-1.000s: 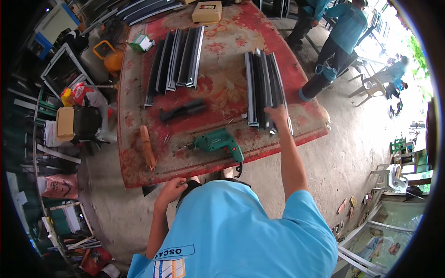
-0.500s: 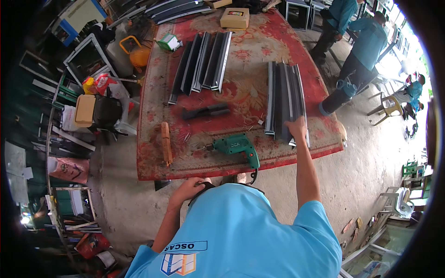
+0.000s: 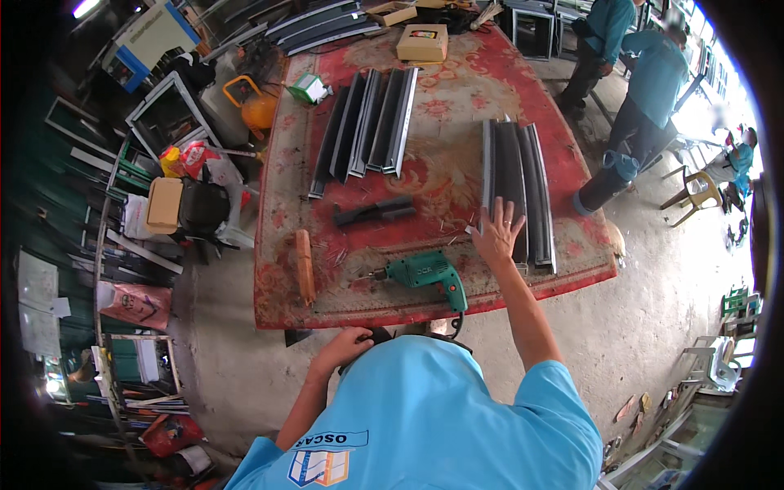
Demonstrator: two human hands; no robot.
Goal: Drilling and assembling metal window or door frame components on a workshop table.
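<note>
My right hand point(image 3: 497, 233), fingers spread, lies over the near left part of a bundle of dark metal profiles point(image 3: 510, 163) on the right of the table. It seems to touch the leftmost profile; the exact contact is hidden. At my waist, my left hand point(image 3: 345, 346) is closed with its fingers bent beside something dark that I cannot make out. A green corded drill point(image 3: 425, 269) lies on its side near the table's front edge, left of my right hand. More dark profiles point(image 3: 357, 122) lie side by side farther back on the left.
A worn red patterned carpet point(image 3: 457, 106) covers the table. On it are a black tool-like piece point(image 3: 374, 211), a reddish-brown block point(image 3: 305, 265), a green-white box point(image 3: 309, 87) and a cardboard box point(image 3: 422, 42). Co-workers point(image 3: 653, 77) stand beyond the right edge; a cluttered shelf point(image 3: 102, 245) stands left.
My right hand has moved left across the right-hand profiles, and its fingers have spread. Those profiles lie somewhat differently. My left hand stays at my waist, and the whole view has shifted slightly.
</note>
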